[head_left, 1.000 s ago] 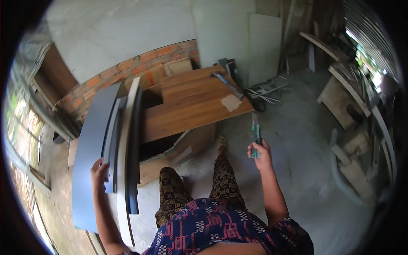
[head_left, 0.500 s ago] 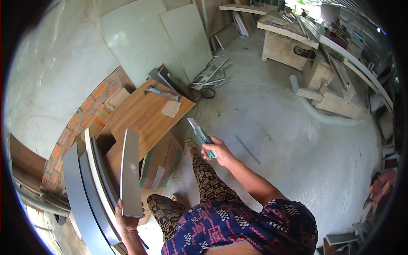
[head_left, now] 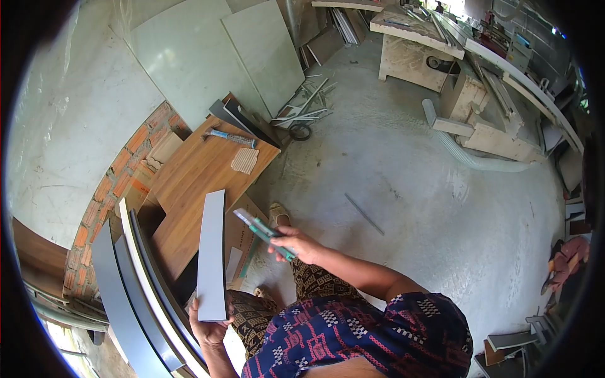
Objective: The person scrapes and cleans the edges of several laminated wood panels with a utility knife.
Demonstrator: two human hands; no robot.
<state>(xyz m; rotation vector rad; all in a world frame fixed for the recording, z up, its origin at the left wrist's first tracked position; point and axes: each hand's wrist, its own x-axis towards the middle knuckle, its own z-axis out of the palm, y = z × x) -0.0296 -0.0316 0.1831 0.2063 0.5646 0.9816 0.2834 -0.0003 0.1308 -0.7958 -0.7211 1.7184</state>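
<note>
My left hand [head_left: 210, 326] grips the lower end of a narrow light-grey board [head_left: 212, 258], which stands nearly upright in front of me. In my right hand [head_left: 295, 244] is a green utility knife [head_left: 265, 230], its blade out and pointing up and left towards the board. The knife and the board are apart. Behind the board lies a wood-grain panel [head_left: 189, 183], bearing a blue-handled hammer [head_left: 232, 137] and a piece of corrugated cardboard [head_left: 244, 160].
Long grey panels [head_left: 129, 296] lean at my left. A cardboard box [head_left: 242, 236] sits under the wood-grain panel. A thin strip [head_left: 364, 214] lies on the concrete floor. A dusty saw table [head_left: 416, 60] with a ribbed hose [head_left: 472, 157] stands at the back right.
The board has shifted right and turned, its broad face now towards me. My right hand has brought the knife left and down, closer to the board. The view has tilted slightly.
</note>
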